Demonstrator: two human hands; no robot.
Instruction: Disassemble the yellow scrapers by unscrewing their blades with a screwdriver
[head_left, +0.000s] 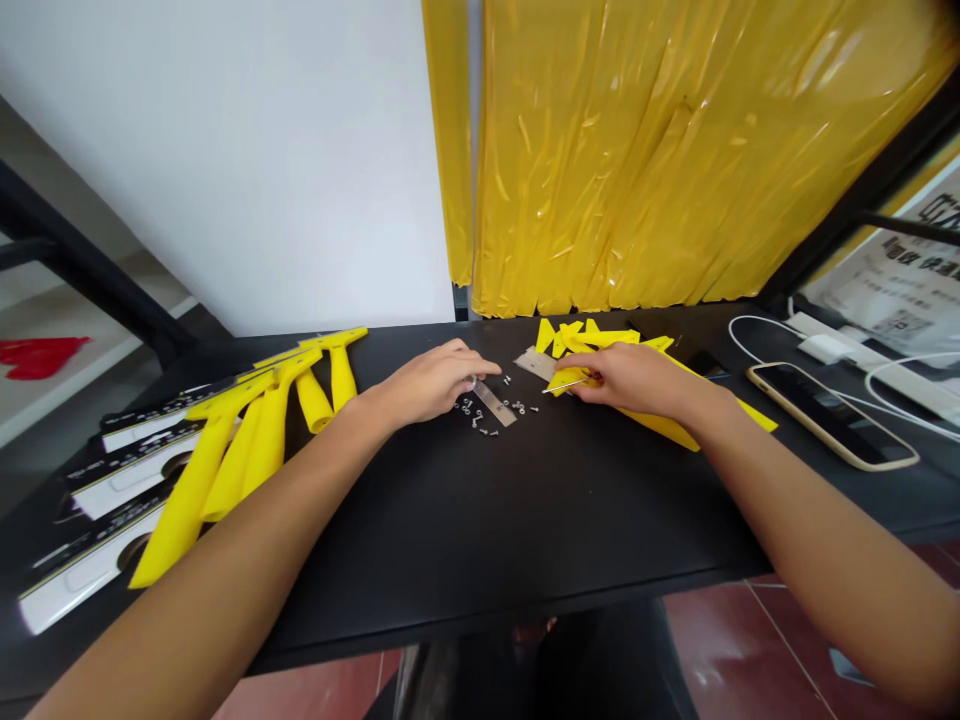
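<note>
- Clock centre = the loose small silver screws and nuts (478, 414) on the black worktop (480, 530), 12 being the far side.
- Left hand (444, 382), just off 10 o'clock: fingers bent and bunched by the upper end of a thin, flat silver metal strip (495, 402). Whether it's actually being pinched can't be told, since the fingertips are partly hidden.
- That strip is laid at a slant among the screws, its lower end pointed at about 4 o'clock.
- Right hand (611, 375), around 2 to 3 o'clock: closed on a slim, pointed metal tool (561, 386), tip aimed roughly at 9. A flat yellow plastic piece (564, 378) is right at the fingertips too.
- A flat grey metal plate (534, 362) is sat at 2 o'clock, with a bunch of small angular yellow pieces (570, 336) just past it.
- A long yellow piece (667, 430) is partly covered by the right wrist, at 3 o'clock.
- Over at 8 to 10: a bunch of yellow T-shaped handles (262, 435), some lying over black-and-white boxes (124, 480).
- Far out at 3: a phone in a pale case (832, 415), with a white power strip (877, 365) and white cables (757, 322) near it.
- Behind it all, a white panel (240, 160) at 11 and wrinkled yellow plastic sheeting (645, 150) at 1.
</note>
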